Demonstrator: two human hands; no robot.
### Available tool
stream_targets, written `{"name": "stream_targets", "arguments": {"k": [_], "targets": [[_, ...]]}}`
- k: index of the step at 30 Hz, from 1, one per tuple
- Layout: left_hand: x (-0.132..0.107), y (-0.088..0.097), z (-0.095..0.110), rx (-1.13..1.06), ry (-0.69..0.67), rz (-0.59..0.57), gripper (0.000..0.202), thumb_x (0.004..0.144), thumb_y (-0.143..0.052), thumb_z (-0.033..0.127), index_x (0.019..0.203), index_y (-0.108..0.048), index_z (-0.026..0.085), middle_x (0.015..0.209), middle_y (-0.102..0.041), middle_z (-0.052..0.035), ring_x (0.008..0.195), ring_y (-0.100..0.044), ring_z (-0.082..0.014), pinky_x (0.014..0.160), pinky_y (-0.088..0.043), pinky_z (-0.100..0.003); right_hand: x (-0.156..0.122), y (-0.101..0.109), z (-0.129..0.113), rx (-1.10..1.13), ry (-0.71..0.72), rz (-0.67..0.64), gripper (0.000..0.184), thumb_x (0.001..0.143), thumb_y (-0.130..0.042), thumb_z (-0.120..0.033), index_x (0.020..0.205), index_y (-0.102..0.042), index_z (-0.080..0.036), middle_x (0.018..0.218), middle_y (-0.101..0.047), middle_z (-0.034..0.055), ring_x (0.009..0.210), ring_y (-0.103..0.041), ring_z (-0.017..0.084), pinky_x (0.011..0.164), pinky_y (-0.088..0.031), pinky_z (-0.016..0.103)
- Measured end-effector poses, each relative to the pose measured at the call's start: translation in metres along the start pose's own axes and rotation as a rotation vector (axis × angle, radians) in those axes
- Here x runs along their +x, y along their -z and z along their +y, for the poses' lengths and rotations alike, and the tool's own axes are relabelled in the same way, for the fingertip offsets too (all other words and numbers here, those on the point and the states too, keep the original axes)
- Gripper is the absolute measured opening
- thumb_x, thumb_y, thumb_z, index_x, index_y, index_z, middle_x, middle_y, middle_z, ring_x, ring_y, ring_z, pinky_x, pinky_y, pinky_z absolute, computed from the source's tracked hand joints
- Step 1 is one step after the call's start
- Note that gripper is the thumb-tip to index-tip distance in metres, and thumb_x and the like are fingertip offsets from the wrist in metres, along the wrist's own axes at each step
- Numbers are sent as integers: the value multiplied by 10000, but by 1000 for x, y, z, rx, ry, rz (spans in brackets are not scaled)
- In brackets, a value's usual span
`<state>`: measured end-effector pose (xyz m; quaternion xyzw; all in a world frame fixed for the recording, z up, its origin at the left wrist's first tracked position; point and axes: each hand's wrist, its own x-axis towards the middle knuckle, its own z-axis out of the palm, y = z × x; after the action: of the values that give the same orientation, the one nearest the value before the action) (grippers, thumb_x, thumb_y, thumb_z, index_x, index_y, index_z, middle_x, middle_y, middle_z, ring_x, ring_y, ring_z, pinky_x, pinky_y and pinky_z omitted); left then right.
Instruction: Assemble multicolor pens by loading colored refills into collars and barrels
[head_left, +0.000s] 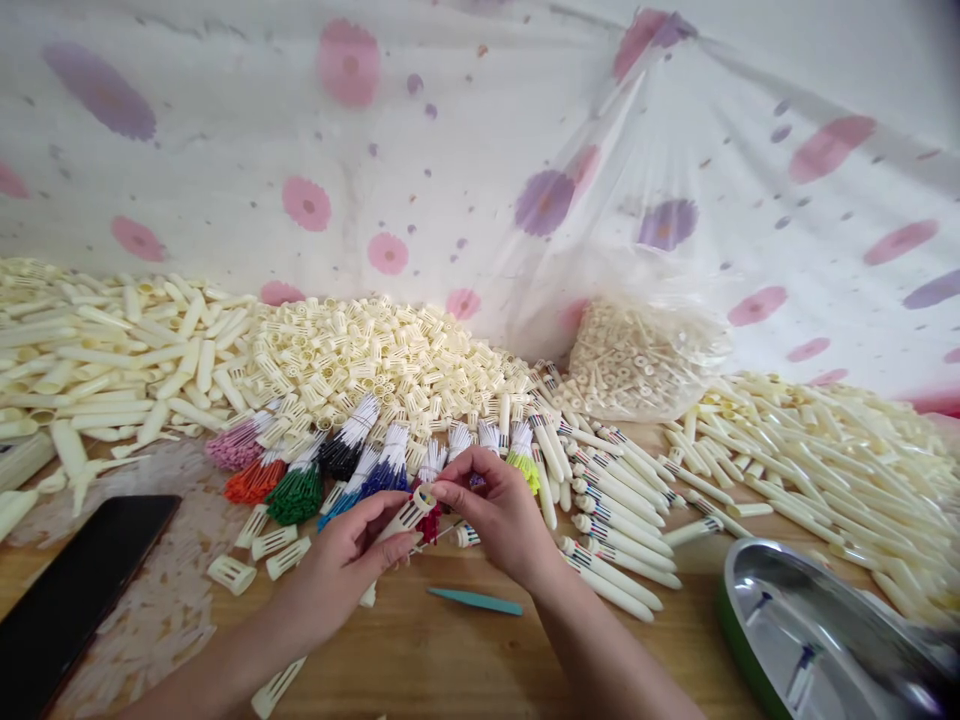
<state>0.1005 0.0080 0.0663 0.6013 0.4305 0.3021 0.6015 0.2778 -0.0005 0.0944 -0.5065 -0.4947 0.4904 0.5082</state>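
My left hand (346, 552) grips a cream slotted pen barrel (411, 512), tilted with its open end up; dark strips show in its slots. At that open end, the thumb and fingertips of my right hand (499, 508) are pinched together. Whatever they hold is too small to make out. Behind my hands lie bundles of white-stemmed pen refills with coloured ends: pink, orange (255, 482), green (295, 493), black (349, 445), blue and yellow-green (523, 465). A teal pointed tool, perhaps tweezers (476, 601), lies on the table just below my hands.
Assembled multicolour pens (619, 545) lie in rows at right, beside a metal tray (757, 580). Heaps of slotted barrels (360, 350) and long tubes (847, 470) line the back, with a clear bag of small parts (637, 355). A phone (82, 590) rests at left.
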Motion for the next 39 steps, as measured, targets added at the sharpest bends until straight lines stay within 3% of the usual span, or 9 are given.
{"name": "stream_targets", "arguments": {"k": [8, 16, 22, 27, 33, 39], "targets": [[-1, -2, 2, 69, -4, 13, 306, 790, -604, 371, 1051, -639, 215, 934, -720, -36, 817, -644, -217, 738, -510, -307, -1, -1, -1, 62, -57, -40, 395, 597, -767, -499, 624, -540, -177, 550, -584, -32, 503, -521, 97, 504, -408, 218], [-4, -1, 4, 54, 8, 45, 322, 764, -630, 373, 1040, -643, 208, 900, -721, -42, 779, -646, -221, 707, -515, -308, -7, -4, -5, 138, 56, 4, 334, 659, -751, -452, 654, -533, -200, 545, -587, -31, 491, -541, 117, 467, -421, 229], [-3, -2, 8, 29, 3, 19, 317, 781, -608, 367, 1047, -647, 198, 815, -714, -26, 709, -637, -199, 662, -510, -290, -7, -7, 0, 87, 1, -21, 343, 646, -763, -431, 625, -540, -171, 540, -576, -33, 481, -494, 82, 470, -369, 200], [-3, -1, 5, 32, -9, 19, 314, 789, -607, 370, 1050, -650, 201, 829, -720, -27, 705, -641, -198, 660, -512, -290, -5, -7, -3, 90, -42, -66, 379, 610, -771, -469, 616, -544, -165, 547, -577, -32, 501, -498, 85, 499, -394, 206], [-2, 1, 1, 63, -5, 43, 334, 786, -615, 391, 1072, -648, 222, 945, -735, -43, 798, -666, -228, 707, -526, -310, -7, 0, -7, -64, 13, -145, 369, 796, -587, -509, 664, -596, -165, 576, -587, -9, 519, -510, 99, 510, -409, 215], [-1, 1, -3, 53, -29, 49, 292, 775, -637, 370, 1035, -663, 240, 1034, -729, -39, 938, -656, -240, 802, -520, -315, -14, 10, -18, -475, 269, -215, 271, 899, -517, -333, 739, -666, -173, 723, -618, 29, 676, -566, 131, 628, -440, 238]]}}
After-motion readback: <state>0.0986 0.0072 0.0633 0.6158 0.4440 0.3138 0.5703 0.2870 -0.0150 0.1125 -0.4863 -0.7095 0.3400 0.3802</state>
